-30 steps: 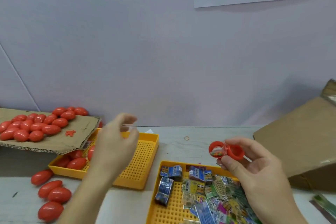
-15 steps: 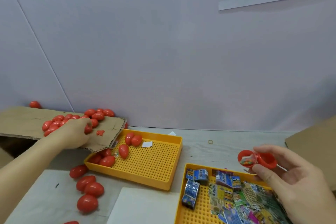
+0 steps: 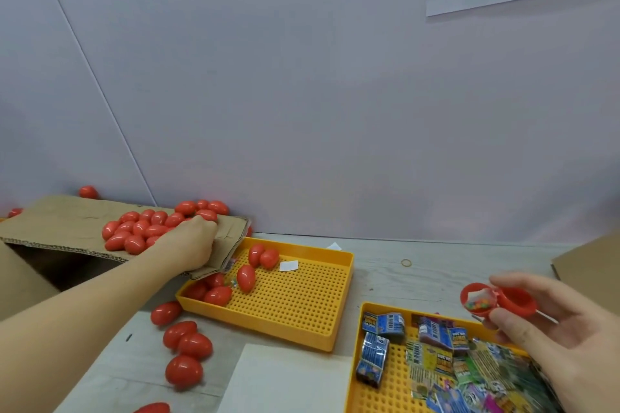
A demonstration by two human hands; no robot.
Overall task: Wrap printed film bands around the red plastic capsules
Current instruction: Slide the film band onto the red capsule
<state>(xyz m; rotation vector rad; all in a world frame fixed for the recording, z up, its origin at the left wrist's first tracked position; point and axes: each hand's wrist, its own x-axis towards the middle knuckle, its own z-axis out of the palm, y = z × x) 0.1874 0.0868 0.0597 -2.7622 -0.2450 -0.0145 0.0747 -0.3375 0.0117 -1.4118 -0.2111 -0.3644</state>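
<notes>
head view: left hand point(image 3: 193, 243) rests curled among red capsules point(image 3: 141, 231) on cardboard point(image 3: 60, 225); right hand point(image 3: 550, 329) pinches an open capsule point(image 3: 496, 302).

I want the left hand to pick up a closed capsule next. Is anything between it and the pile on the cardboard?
Nothing visible: the left hand already rests on the cardboard, its fingers against the capsule pile.

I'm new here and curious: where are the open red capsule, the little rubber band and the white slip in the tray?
open red capsule point(image 3: 499, 301), head view, hinge between halves
rubber band point(image 3: 406, 262), head view, its ring
white slip point(image 3: 288, 265), head view, its middle
</notes>
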